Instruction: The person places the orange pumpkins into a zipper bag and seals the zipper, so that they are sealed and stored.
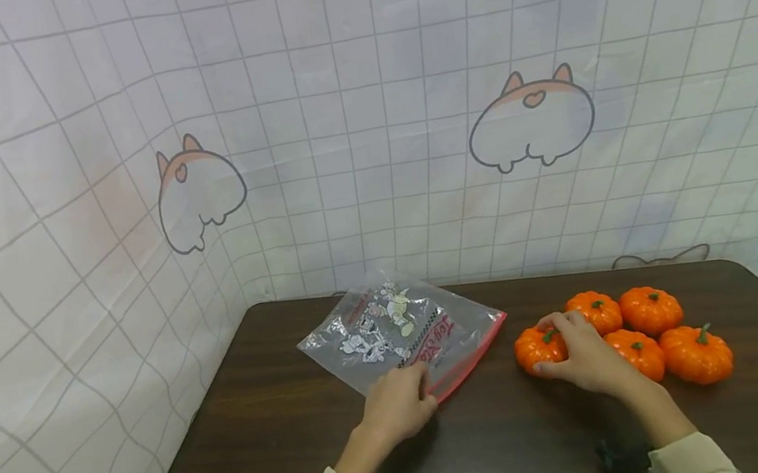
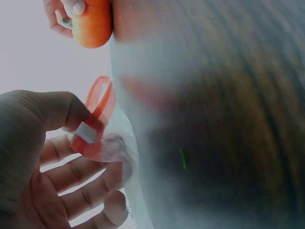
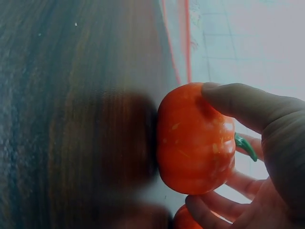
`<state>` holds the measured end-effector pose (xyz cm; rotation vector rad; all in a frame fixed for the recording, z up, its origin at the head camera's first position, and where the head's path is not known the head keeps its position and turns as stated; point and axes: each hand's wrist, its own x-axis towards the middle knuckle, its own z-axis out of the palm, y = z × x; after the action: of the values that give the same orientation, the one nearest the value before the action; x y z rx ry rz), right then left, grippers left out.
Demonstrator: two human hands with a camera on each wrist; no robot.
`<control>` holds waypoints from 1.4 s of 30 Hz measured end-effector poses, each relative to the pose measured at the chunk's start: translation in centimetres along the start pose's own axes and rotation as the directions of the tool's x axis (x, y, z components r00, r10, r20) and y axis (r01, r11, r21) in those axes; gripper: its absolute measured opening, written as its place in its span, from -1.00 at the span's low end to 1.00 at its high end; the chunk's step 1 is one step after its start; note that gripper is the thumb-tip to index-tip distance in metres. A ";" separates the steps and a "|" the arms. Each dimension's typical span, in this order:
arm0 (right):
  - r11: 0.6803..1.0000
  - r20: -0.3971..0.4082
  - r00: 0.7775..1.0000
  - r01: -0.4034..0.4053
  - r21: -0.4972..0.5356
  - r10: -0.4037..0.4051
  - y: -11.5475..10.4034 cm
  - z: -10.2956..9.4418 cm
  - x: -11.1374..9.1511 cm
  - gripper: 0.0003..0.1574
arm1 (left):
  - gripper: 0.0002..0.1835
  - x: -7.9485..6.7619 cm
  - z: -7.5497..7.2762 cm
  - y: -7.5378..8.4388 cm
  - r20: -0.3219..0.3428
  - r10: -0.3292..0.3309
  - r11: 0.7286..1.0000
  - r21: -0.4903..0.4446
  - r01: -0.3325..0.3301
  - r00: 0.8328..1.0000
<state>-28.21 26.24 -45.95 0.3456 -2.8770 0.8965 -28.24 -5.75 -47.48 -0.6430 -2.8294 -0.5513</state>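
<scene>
My left hand (image 1: 397,404) pinches the red edge of a clear plastic zip bag (image 1: 383,329) between thumb and fingers. The bag lies flat on the table, with cartoon figures and red lettering printed on it. In the left wrist view, the red strip (image 2: 101,112) lifts open in a loop by the thumb, near a white slider (image 2: 86,132). My right hand (image 1: 583,357) grips a small orange toy pumpkin (image 3: 195,140) with a green stem, thumb on one side and fingers on the other. This pumpkin is close to the bag's right corner.
Several more orange pumpkins (image 1: 697,355) sit grouped at the right, just beyond and beside the right hand. The dark wooden table (image 1: 256,444) ends at a grid-patterned cloth wall (image 1: 363,146) behind and to the left.
</scene>
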 end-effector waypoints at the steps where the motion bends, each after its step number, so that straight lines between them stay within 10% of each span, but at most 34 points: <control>1: 1.000 0.002 1.000 0.000 0.001 0.000 0.0 0.0 0.0 -0.19 | -0.79 0.0 0.0 0.0 -0.020 0.005 1.000 0.005 -0.005 1.000; 11: 1.000 0.014 1.000 -0.002 0.004 0.002 0.3 0.4 0.2 -0.16 | -0.84 0.1 0.1 0.3 -0.140 0.060 0.998 0.018 -0.058 0.988; 28: 1.000 0.032 0.999 -0.024 0.011 0.024 0.0 0.3 -0.2 -0.14 | -0.76 -0.2 0.0 0.4 -0.053 0.022 0.995 0.095 -0.017 0.998; 42: 0.999 0.046 0.999 -0.028 0.018 0.028 0.2 0.4 -0.3 0.01 | -0.64 -0.1 -0.1 0.1 -0.138 0.063 0.995 0.090 -0.051 0.988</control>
<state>-27.97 26.26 -46.49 0.3324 -2.9235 0.9329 -28.08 -5.74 -47.41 -0.6409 -2.6781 -0.4433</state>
